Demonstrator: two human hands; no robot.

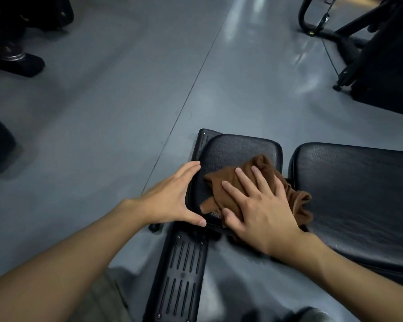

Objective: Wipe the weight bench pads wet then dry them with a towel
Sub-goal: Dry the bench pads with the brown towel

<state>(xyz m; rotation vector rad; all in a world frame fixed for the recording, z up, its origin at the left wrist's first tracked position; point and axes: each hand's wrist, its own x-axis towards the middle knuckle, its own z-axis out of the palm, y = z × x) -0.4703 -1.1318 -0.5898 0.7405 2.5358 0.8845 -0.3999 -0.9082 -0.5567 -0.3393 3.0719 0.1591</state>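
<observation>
A grey gym floor (102, 112) filled most of the head view, crossed by one thin seam running from upper right to lower left. Dark exercise machines (382, 54) stood at the upper right, well apart from the work, and more dark equipment (14, 59) sat at the upper left.

At the right edge lay the long black back pad (358, 182), its long axis running away to the right and out of view. Just beside it on its left, across a narrow gap, lay the smaller black seat pad (237, 152). A black ribbed foot plate (182, 275) of the frame reached from under the seat pad toward the person.

Both bare forearms came in from the bottom. The left hand (170, 196) was released, not clenched: its straight fingers rested along the seat pad's left edge and its thumb along the near edge, bracing that corner. The right hand (258, 205) lay flat with fingers spread, pressing down on a crumpled brown cloth (263, 162) and grasping nothing.

The cloth covered the near right part of the seat pad, and its right end spilled over the gap to touch the back pad. Whether it was wet or dry could not be told.

The bare part of the seat pad lay ahead and left of the right hand. The back pad lay to its right, so the right hand was the nearer one for that stretch, which probably meant sliding the cloth rightward along the pad's length.
</observation>
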